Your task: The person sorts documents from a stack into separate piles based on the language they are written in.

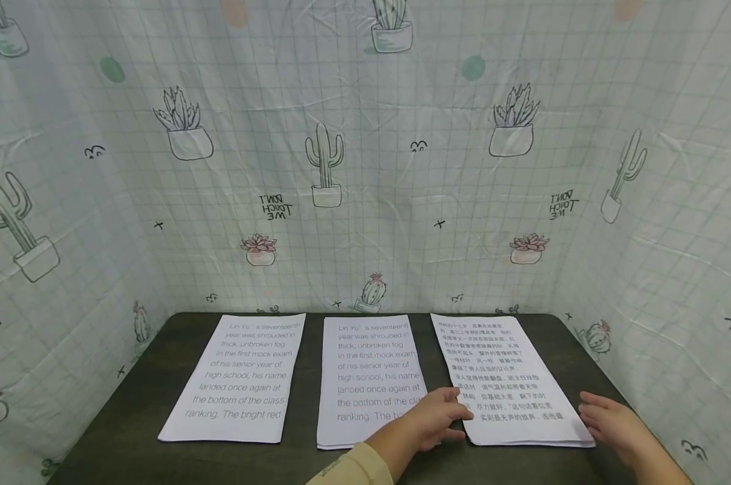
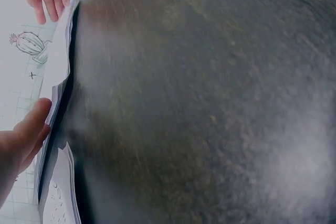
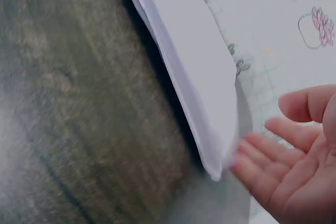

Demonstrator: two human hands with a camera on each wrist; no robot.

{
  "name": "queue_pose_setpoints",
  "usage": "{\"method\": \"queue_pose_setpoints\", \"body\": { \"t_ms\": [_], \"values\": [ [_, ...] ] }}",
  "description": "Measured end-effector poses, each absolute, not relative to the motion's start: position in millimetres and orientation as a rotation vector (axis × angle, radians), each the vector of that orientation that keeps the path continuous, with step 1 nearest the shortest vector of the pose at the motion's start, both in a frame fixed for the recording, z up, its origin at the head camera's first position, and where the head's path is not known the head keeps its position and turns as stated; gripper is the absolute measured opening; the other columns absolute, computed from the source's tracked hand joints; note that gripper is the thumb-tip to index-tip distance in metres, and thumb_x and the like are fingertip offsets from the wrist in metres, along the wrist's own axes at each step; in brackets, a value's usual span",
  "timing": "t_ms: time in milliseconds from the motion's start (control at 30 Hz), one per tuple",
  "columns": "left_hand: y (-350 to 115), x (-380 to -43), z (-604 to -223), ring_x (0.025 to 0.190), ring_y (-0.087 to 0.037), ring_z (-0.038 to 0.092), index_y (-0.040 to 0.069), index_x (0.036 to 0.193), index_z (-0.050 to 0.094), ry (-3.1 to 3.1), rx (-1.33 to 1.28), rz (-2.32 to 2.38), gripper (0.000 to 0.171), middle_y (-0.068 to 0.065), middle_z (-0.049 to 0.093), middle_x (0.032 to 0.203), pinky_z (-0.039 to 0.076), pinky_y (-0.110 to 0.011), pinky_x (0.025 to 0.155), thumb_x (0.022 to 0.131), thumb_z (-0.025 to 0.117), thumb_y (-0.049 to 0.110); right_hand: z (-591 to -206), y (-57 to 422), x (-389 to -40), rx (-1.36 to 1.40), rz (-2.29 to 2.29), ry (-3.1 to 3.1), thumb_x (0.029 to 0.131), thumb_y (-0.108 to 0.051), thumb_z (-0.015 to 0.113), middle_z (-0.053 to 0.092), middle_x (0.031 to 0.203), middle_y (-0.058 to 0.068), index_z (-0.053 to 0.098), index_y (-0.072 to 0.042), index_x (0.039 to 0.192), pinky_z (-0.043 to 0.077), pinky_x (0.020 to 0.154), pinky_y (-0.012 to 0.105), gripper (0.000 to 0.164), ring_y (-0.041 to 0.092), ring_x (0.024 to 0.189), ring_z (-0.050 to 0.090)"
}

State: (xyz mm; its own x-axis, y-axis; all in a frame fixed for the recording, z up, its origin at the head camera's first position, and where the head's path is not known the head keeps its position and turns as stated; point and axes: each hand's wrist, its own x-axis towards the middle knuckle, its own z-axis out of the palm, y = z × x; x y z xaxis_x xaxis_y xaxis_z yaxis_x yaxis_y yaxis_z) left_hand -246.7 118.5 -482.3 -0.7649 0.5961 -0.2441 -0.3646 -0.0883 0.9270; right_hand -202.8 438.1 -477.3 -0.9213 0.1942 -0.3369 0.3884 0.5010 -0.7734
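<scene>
The right-hand stack of printed paper (image 1: 511, 377), covered in Chinese text, lies on the dark table between both hands. My left hand (image 1: 432, 417) is at its lower left edge, fingers extended toward the sheets and overlapping the margin. Beyond the opposite edge, my right hand (image 1: 620, 428) is held with its palm facing the paper and fingers loosely extended. In the right wrist view, the fingertips of the right hand (image 3: 294, 166) come right up to a corner of the stack (image 3: 194, 51). The left wrist view shows the left hand (image 2: 23, 142) beside the stack's side, seen edge-on.
A middle stack (image 1: 368, 364) with English text lies partly under my left forearm. Farther left is another English-text stack (image 1: 244, 377). The dark tabletop (image 1: 129, 404) shows around them. A cactus-patterned curtain (image 1: 365, 168) surrounds the table at the back and sides.
</scene>
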Motion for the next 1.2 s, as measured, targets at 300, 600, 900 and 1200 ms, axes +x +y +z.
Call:
{"method": "queue_pose_setpoints", "body": {
  "t_ms": [300,600,900,1200],
  "values": [
    [101,-253,-477,0.131,-0.041,0.049,-0.012,0.147,0.027,1.586,0.308,1.957,0.072,-0.034,0.035,0.149,0.049,-0.054,0.100,0.081,0.056,-0.006,-461,411,-217,0.590,-1.266,2.649,0.099,-0.021,0.041,0.017,0.144,0.048,0.014,0.021,0.145,0.038,0.105,0.063,0.067,0.060,0.133,0.027],
    [65,-265,-478,0.130,-0.043,0.050,-0.007,0.149,0.029,1.702,0.281,1.988,0.072,-0.035,0.030,0.152,0.049,-0.050,0.102,0.084,0.059,-0.001,-450,366,-228,0.486,-1.378,2.644,0.099,-0.019,0.041,0.015,0.147,0.046,0.010,0.017,0.148,0.036,0.108,0.063,0.068,0.059,0.135,0.025],
    [16,-280,-473,0.130,-0.041,0.051,-0.003,0.151,0.028,1.778,0.221,2.017,0.072,-0.030,0.034,0.152,0.049,-0.048,0.102,0.087,0.060,0.004,-450,325,-243,0.399,-1.431,2.646,0.100,-0.018,0.042,0.024,0.148,0.042,0.017,0.012,0.150,0.043,0.104,0.059,0.063,0.055,0.133,0.035],
    [-40,-287,-476,0.138,-0.044,0.040,-0.005,0.152,0.021,1.853,0.189,2.035,0.072,-0.032,0.030,0.154,0.048,-0.045,0.104,0.091,0.058,0.007,-451,286,-251,0.284,-1.494,2.618,0.099,-0.015,0.042,0.033,0.146,0.039,0.025,0.010,0.148,0.048,0.101,0.053,0.058,0.050,0.132,0.042]
  ]
}}
